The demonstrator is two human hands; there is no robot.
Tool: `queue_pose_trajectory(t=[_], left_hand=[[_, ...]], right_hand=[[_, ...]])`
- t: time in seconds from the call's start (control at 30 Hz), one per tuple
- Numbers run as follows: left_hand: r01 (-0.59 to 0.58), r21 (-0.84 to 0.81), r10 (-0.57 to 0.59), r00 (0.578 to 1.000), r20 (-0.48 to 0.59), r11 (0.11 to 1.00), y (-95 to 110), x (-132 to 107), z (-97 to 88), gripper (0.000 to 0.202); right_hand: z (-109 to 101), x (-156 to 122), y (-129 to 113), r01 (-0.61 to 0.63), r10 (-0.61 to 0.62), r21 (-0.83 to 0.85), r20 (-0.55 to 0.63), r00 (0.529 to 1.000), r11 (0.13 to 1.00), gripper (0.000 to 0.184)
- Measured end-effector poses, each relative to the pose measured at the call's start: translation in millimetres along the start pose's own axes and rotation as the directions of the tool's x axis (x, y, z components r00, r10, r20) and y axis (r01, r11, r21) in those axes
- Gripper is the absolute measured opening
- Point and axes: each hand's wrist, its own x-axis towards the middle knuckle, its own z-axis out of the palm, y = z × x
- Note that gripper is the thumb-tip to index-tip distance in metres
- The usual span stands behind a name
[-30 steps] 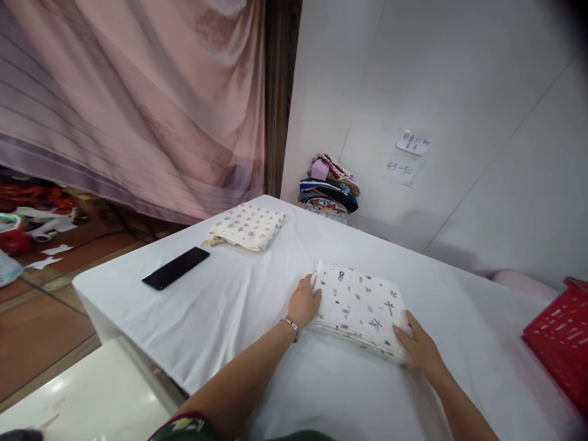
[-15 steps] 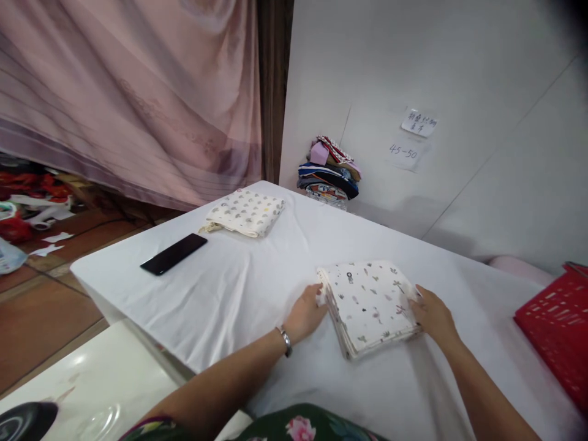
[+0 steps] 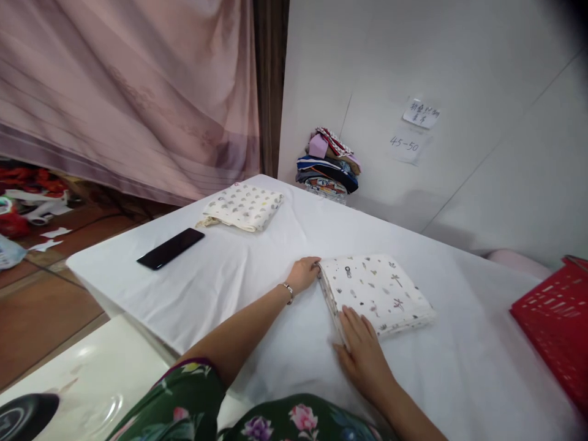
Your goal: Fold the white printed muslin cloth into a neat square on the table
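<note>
A folded white cloth [image 3: 374,288] with small plant and animal prints lies in layers on the white-covered table [image 3: 257,306]. At its far left corner, my left hand [image 3: 303,274] is closed, with the fingertips pinching the edge. My right hand [image 3: 362,355] rests at the near left corner. Its fingers stretch flat over the top of the cloth, while the thumb stands apart beside the left edge. Farther back on the table lies a second folded cloth [image 3: 245,207], cream with grey prints and a tassel-like end at its left.
A black phone [image 3: 171,248] lies on the left of the table. A red plastic basket [image 3: 554,318] stands at the right edge. Stacked folded fabrics [image 3: 328,162] sit beyond the far edge by the wall. A white stool [image 3: 92,373] is at lower left.
My right hand has moved from the cloth's right edge to its near left corner. My left hand has slid up to the far left corner. The cloth has turned and shifted slightly right.
</note>
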Motion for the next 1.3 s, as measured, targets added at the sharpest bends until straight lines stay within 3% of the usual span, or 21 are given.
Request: queue_pose_trajectory(t=[0.3,0.43,0.67,0.97,1.13,1.3], left_hand=[[-0.070,0.011,0.070,0.997,-0.017,0.997,-4.2,14.6,-0.4,0.028],[-0.059,0.007,0.060,0.998,-0.021,0.998,-6.0,14.4,1.1,0.028],[-0.060,-0.027,0.061,0.996,0.064,0.998,-10.5,17.4,-2.3,0.039],[-0.010,-0.019,0.011,1.000,0.025,1.000,-6.2,23.6,-1.9,0.032],[-0.012,-0.046,0.015,0.998,0.066,0.999,-7.4,22.8,-6.2,0.030],[-0.035,-0.076,0.042,0.996,0.081,0.997,2.5,13.7,-17.6,0.045]], right_hand=[[9.8,-3.5,-1.8,0.018,-0.021,-0.098,-0.022,1.000,0.995,0.060],[8.8,-2.6,-3.0,0.014,-0.016,-0.100,-0.013,1.000,0.995,0.059],[10.7,-1.7,-7.3,-0.013,0.007,-0.106,-0.050,0.999,0.994,0.059],[13.2,-2.8,-5.9,-0.003,-0.002,-0.122,-0.044,0.999,0.993,0.057],[13.3,-2.7,-6.7,0.006,-0.015,-0.151,-0.054,0.998,0.989,0.054],[12.1,-2.4,-8.2,0.003,-0.012,-0.146,-0.063,0.998,0.989,0.053]])
